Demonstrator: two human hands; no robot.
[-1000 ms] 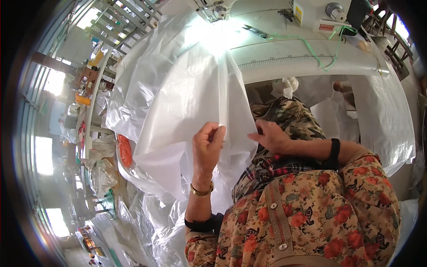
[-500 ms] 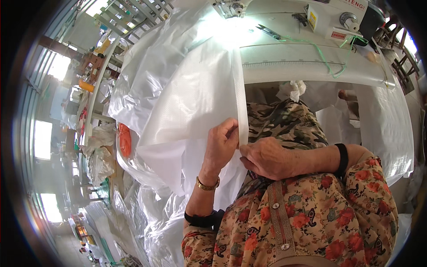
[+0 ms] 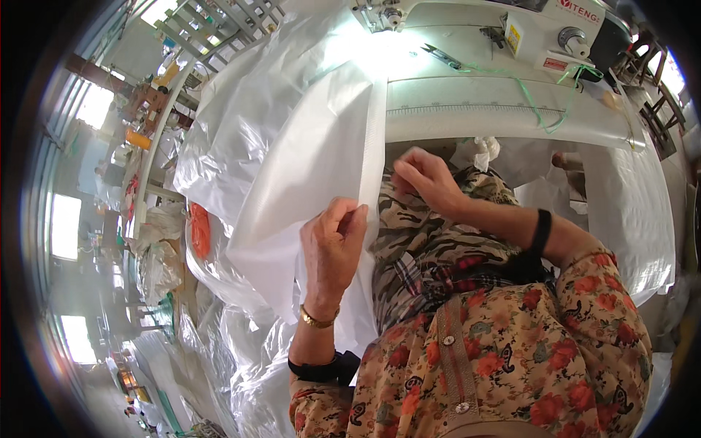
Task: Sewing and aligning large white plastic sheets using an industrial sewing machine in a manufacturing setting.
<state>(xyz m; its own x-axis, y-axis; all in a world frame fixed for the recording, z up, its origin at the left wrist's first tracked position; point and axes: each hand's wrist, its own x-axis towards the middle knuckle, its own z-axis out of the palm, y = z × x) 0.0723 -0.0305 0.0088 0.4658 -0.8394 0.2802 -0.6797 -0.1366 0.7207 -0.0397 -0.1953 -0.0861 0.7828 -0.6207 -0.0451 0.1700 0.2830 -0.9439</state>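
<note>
White woven plastic sheeting [image 3: 310, 146] runs down from under the lit needle area of a sewing machine [image 3: 383, 16] to my lap, with a narrow folded strip [image 3: 374, 139] along its right edge. Low on that strip, my left hand [image 3: 332, 252] pinches the folded edge between thumb and fingers. My right hand [image 3: 429, 181] is off the sheeting, just right of the strip and over my camouflage-patterned lap. Its fingers are curled in, and I see nothing in them.
Thread snips [image 3: 442, 57] and loose green thread [image 3: 527, 91] lie on the machine table [image 3: 504, 109], which has a ruler scale along its front. Crumpled white material [image 3: 484, 152] hangs below that edge. Clear plastic film [image 3: 219, 160] heaps at left beside an orange bundle [image 3: 199, 230].
My right hand has let go of the folded edge and moved up and away from my left hand. The strip and my left hand have shifted slightly left.
</note>
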